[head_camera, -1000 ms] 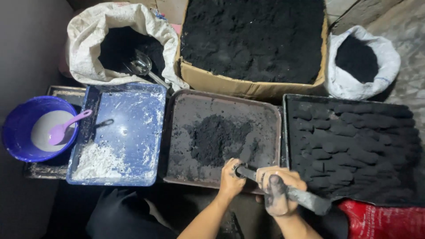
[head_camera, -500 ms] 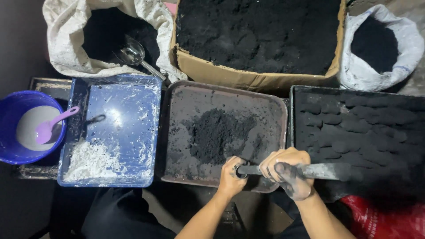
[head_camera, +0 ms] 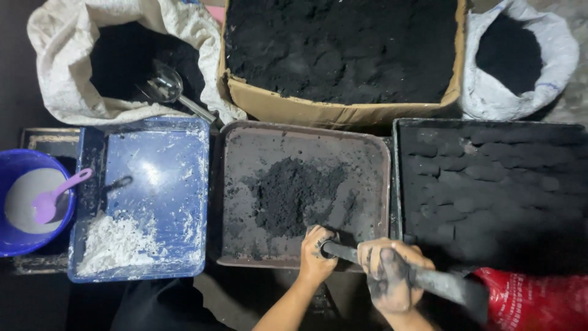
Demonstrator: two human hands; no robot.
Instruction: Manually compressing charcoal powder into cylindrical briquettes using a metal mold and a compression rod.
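The fingers [head_camera: 383, 279] of my right hand [head_camera: 389, 276] are wrapped tight round the long dark metal bar [head_camera: 429, 281], well back from its end, and my left hand [head_camera: 316, 254] is closed round its near tip, at the lower rim of the grey rectangular tray [head_camera: 380, 184]. So both hands are full, holding 1 tool between them.

The bar lies across the tray's bottom right corner, its far end running out toward the red sack [head_camera: 533, 300]. The heap of black powder [head_camera: 294, 193] sits in the tray's middle, just above my left knuckles.

To do this well, I judge the left hand should steer and the right should bear the weight (soot on both makes the grip slippery, so no loosening). I would keep the tip low and inside the rim, so powder is not flicked into the blue tray with white powder [head_camera: 153, 202] on the left or onto the black tray of pressed lumps [head_camera: 490, 184] on the right.
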